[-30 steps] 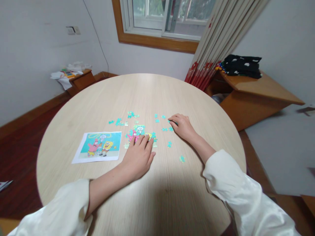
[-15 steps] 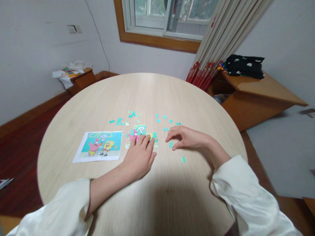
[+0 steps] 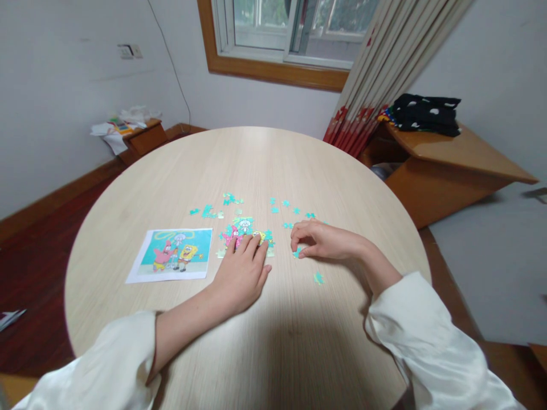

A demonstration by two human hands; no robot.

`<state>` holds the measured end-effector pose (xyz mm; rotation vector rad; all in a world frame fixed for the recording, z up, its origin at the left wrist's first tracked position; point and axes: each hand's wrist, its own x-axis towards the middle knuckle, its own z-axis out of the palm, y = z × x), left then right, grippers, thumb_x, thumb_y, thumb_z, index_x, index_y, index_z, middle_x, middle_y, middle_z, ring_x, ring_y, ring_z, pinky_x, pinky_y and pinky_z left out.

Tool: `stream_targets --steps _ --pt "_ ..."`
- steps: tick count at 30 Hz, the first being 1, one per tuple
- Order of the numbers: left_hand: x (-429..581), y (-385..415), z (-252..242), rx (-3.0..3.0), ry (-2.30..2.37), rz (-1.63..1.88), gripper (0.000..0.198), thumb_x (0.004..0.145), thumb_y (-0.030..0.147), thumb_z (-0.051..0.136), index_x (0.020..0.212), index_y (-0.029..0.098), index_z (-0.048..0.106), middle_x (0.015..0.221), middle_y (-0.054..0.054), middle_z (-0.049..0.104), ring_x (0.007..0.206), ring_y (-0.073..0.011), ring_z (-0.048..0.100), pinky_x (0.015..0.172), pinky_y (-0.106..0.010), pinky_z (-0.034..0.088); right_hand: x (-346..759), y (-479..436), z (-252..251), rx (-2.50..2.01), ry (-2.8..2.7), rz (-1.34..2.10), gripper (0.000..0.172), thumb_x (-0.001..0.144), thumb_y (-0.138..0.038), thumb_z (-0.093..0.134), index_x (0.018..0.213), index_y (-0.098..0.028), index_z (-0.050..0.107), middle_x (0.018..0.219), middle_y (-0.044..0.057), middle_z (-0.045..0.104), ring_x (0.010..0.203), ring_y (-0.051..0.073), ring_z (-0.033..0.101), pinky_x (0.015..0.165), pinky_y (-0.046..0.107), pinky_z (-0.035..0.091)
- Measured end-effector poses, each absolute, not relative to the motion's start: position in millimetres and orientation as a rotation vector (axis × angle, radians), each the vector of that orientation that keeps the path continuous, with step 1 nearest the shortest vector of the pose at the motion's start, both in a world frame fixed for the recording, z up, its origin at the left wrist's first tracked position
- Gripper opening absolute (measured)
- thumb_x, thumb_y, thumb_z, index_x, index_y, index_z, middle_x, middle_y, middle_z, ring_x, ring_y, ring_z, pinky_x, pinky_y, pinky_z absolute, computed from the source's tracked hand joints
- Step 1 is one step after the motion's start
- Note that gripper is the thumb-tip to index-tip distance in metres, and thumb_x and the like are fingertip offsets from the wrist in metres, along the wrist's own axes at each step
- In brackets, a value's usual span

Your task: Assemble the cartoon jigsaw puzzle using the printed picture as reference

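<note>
My left hand (image 3: 241,273) lies flat with its fingers spread, their tips resting on the lower part of a partly joined jigsaw puzzle (image 3: 244,225). The puzzle shows a pink starfish, a pale blue figure and a bit of yellow; its bottom middle is hidden under the fingers. To the right, my right hand (image 3: 322,239) is curled, thumb and fingertips closed on a small turquoise puzzle piece (image 3: 296,253) at the tabletop. One loose green-blue piece (image 3: 318,278) lies just below that hand.
Left of the puzzle lies a printed reference picture (image 3: 171,253) on white paper. Loose pieces (image 3: 208,211) are scattered beyond the puzzle, with several more (image 3: 286,203) at the upper right. All rest on a round wooden table (image 3: 256,159).
My right hand's thumb and fingers have drawn together around the turquoise piece, where before they stood apart over it. My left hand has stayed in place.
</note>
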<state>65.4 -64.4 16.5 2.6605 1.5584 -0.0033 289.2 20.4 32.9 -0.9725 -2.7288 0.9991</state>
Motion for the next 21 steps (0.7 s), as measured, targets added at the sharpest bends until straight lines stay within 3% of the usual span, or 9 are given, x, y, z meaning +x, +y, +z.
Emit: stream_targets --steps 8,16,21 --pt "65 -65 15 2.672 1.555 0.028 0.046 0.097 0.029 0.039 0.138 0.008 0.045 0.143 -0.020 0.048 0.133 -0.0331 0.042 0.111 -0.055 0.031 291 21 30 -1.017 -2.665 1.132 0.004 0.077 -0.020 0.067 0.079 -0.017 0.067 0.077 0.002 0.065 0.070 0.013 0.052 0.066 0.027 0.039" --pt "65 -66 14 2.631 1.556 0.064 0.046 0.096 0.028 0.040 0.137 0.007 0.044 0.143 -0.021 0.046 0.135 -0.0348 0.039 0.112 -0.055 0.028 281 20 35 -1.082 -2.216 1.274 0.017 0.076 -0.035 0.068 0.075 -0.018 0.066 0.080 0.005 0.067 0.079 0.017 0.061 0.076 0.033 0.046" --pt "66 -67 15 2.608 1.570 0.090 0.046 0.096 0.028 0.042 0.137 0.007 0.044 0.142 -0.022 0.046 0.133 -0.0350 0.040 0.110 -0.053 0.029 257 43 38 -1.037 -1.999 1.334 0.020 0.074 -0.034 0.068 0.084 -0.017 0.069 0.086 0.006 0.069 0.079 0.016 0.063 0.076 0.034 0.048"
